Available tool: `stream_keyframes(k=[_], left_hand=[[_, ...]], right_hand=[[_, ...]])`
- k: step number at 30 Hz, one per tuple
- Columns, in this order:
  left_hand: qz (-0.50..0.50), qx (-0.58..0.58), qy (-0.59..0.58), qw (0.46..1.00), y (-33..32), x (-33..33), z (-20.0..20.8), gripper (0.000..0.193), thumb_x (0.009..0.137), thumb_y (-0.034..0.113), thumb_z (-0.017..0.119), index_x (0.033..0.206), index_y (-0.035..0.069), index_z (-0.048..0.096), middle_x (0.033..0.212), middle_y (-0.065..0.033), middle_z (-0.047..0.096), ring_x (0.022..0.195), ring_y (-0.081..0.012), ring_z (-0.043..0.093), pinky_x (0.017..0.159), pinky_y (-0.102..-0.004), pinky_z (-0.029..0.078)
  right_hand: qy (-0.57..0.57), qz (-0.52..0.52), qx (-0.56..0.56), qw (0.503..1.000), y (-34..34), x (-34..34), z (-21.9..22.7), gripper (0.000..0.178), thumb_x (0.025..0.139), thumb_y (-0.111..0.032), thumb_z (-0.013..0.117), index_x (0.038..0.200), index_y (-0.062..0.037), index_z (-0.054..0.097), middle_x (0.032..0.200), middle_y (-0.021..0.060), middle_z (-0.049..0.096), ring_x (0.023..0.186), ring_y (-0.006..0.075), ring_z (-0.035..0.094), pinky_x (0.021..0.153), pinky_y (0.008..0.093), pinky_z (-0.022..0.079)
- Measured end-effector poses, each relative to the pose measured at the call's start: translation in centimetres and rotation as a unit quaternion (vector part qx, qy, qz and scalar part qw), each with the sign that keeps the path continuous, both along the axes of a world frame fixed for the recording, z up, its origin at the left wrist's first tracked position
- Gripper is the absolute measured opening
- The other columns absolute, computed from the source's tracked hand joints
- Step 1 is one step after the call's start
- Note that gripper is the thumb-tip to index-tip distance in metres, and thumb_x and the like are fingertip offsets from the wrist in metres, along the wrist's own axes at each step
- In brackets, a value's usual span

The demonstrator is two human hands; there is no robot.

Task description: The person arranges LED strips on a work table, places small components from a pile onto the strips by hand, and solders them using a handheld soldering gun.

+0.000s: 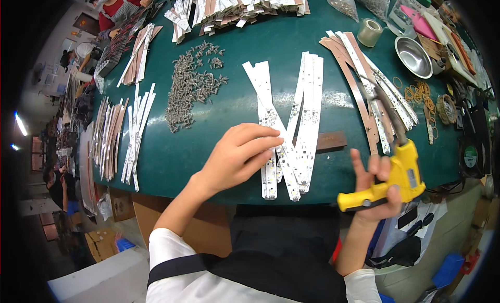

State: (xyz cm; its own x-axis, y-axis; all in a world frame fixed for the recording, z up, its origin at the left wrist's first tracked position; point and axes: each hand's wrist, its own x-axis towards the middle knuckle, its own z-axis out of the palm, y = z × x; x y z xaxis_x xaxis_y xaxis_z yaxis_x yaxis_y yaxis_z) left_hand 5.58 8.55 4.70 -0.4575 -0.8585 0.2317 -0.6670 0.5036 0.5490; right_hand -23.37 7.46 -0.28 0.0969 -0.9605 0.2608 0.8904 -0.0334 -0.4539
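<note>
The right grip (384,210) holds a yellow gun-shaped tool (403,178). The left grip (239,154) curls over white strips (312,110) on the worktop (237,110); whether pinching, I cannot tell.

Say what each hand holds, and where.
The right hand holds the yellow tool by its handle. The left hand is at white strips; any grip is unclear.
</note>
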Motion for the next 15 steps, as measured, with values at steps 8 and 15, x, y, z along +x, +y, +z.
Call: stream_keyframes(k=[8,15], left_hand=[[-0.029,0.069,-0.026,0.997,0.3,-0.1,-1.9,0.048,0.082,0.024,0.067,0.126,0.011,0.055,0.141,-0.011,0.046,0.136,-0.031,0.036,0.111,-0.0508,0.023],[0.003,0.04,0.011,0.999,1.5,-0.1,-2.6,0.048,0.079,0.029,0.07,0.122,0.011,0.058,0.14,-0.0098,0.047,0.137,-0.0322,0.034,0.11,-0.0516,0.024]], right_hand=[[0.056,0.037,0.055,0.996,1.4,4.2,-0.5,0.061,0.078,-0.015,0.06,0.132,-0.0007,0.037,0.091,0.008,0.051,0.101,0.0256,0.051,0.11,0.0648,0.02],[0.072,0.053,0.067,0.994,1.9,3.5,-0.4,0.062,0.078,-0.016,0.059,0.134,-0.0023,0.035,0.094,0.0075,0.051,0.103,0.0244,0.05,0.108,0.0662,0.024]])
